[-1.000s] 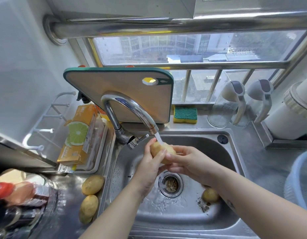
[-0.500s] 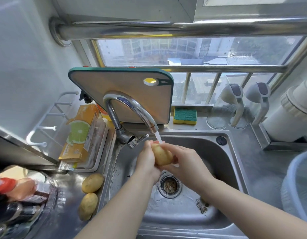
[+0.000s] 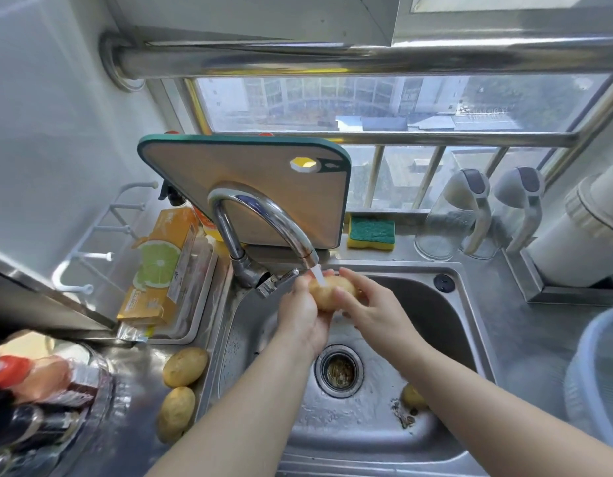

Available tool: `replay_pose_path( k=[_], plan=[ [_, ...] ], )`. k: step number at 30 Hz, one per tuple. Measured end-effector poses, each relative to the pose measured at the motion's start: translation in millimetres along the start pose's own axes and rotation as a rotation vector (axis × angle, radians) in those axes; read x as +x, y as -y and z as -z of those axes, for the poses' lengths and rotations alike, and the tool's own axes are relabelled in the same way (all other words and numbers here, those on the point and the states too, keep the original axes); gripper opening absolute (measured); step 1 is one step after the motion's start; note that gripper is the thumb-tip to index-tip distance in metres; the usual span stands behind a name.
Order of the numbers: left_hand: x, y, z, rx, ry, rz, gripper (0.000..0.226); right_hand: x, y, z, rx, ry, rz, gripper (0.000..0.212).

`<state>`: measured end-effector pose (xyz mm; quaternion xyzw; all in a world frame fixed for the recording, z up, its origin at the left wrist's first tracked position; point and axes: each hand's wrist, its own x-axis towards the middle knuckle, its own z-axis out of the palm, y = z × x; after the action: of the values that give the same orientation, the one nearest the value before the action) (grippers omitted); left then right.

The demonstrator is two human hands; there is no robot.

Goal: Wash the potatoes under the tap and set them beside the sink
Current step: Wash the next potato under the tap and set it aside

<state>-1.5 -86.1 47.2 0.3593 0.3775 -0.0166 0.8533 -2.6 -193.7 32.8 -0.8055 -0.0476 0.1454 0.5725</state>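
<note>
Under the tap (image 3: pixel 284 223), left hand (image 3: pixel 303 318) and right hand (image 3: pixel 374 304) close their grip round one potato (image 3: pixel 327 297). Left of the tap stands a lime-pictured box (image 3: pixel 160 266), its writing seemingly too blurred to read.

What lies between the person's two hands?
A yellow-brown oval potato, gripped by the left hand and right hand, under water from the curved chrome tap; the head view shows it.

Glossy metal sink (image 3: pixel 470 325), tap (image 3: pixel 264 211)
</note>
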Motion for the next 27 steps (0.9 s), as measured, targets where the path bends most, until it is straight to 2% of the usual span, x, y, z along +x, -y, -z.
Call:
replay_pose_path(
  k=[2,3,5,6,9,12,15,18,21,24,27],
  plan=[
    [-2.0,7.1,-3.6,0.081,-0.005,-0.089,0.028,2.3,1.3,-8.6,0.124,-0.014,-0.07,0.03],
    [-1.6,10.8,-3.4,0.118,-0.009,-0.13,0.029,4.6,1.9,-13.1,0.215,-0.009,-0.126,0.034],
    [-2.9,14.7,-0.2,0.172,-0.022,-0.185,0.031,7.8,3.7,-18.6,0.452,0.057,-0.332,0.061],
    [-3.6,14.8,2.3,0.221,-0.029,-0.214,0.033,8.1,5.1,-18.5,0.535,0.121,-0.425,0.066],
    [-5.4,10.2,11.1,0.399,-0.035,-0.358,0.032,4.5,13.2,-15.6,0.5,0.312,-0.5,0.036],
    [-4.5,4.1,17.4,0.442,-0.007,-0.413,0.029,10.0,11.7,-22.2,0.245,0.189,-0.279,0.034],
    [-8.9,4.1,20.7,0.315,0.009,-0.277,0.03,16.2,10.1,-29.4,-0.028,0.024,-0.015,0.049],
    [-19.3,9.2,20.9,0.292,0.104,-0.141,0.024,20.3,10.5,-29.3,-0.125,-0.061,0.043,0.045],
    [-19.1,8.4,25.7,0.47,0.128,-0.128,0.012,19.6,6.0,-28.7,-0.223,-0.1,0.068,0.039],
    [-16.0,4.8,32.6,0.601,0.147,-0.13,0.025,16.8,1.6,-28.6,-0.263,-0.155,0.119,0.041],
    [-13.9,5.3,35.1,0.573,0.116,-0.146,0.032,15.7,2.7,-26.8,-0.227,-0.189,0.2,0.045]
  ],
)
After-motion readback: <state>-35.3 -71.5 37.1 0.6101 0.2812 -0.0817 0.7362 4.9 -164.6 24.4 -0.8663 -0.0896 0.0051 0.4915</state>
